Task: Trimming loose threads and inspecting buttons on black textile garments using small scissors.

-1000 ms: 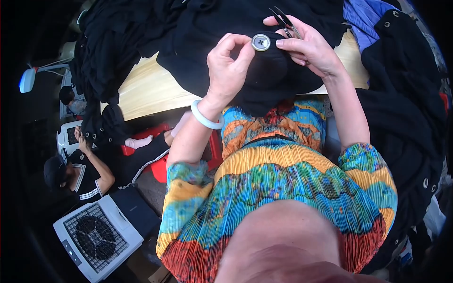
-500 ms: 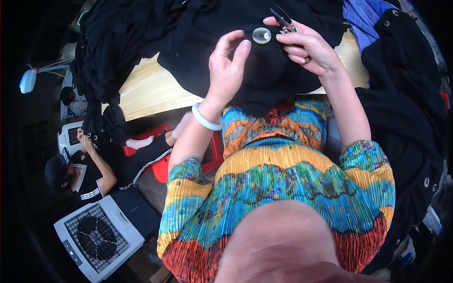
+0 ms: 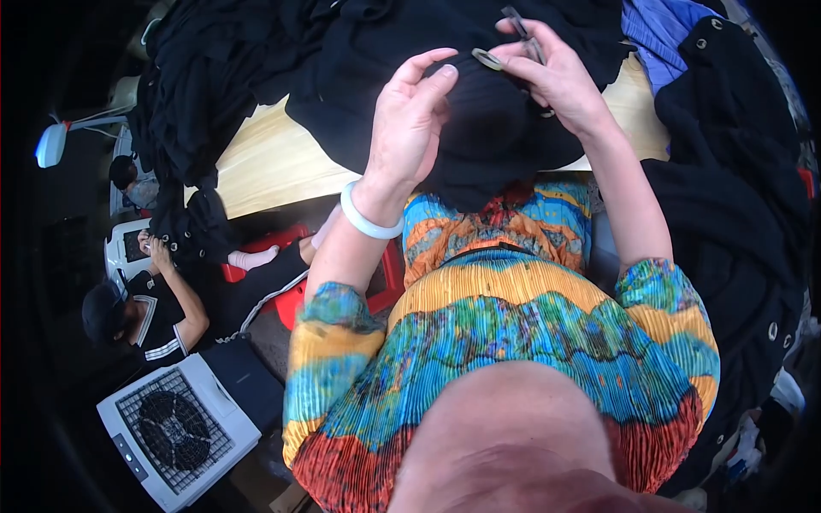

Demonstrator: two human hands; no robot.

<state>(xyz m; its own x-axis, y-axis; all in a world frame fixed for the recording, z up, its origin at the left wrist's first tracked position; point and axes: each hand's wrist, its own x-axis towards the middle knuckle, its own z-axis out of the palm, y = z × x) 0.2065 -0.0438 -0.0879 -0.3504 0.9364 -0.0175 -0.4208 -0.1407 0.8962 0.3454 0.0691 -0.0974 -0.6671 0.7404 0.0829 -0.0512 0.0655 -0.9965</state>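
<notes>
A black garment (image 3: 496, 137) is bunched in front of me over the edge of a pale wooden table (image 3: 265, 158). A round silver button (image 3: 488, 59) sits on its top fold. My right hand (image 3: 560, 81) pinches the cloth by the button and also holds small dark snips (image 3: 522, 24). My left hand (image 3: 412, 120), with a pale bangle at the wrist, cups the left side of the bunched cloth, fingers curled over it near the button.
More black garments (image 3: 256, 60) are heaped across the table; a black coat with silver eyelets (image 3: 744, 171) and blue cloth (image 3: 663, 30) lie at the right. Lower left, another person (image 3: 137, 308) sits by a red stool (image 3: 282, 274) and a white box fan (image 3: 175, 427).
Both hands have lifted the cloth and button slightly up and away. The button has tipped from flat toward edge-on, and my left fingers have spread a little.
</notes>
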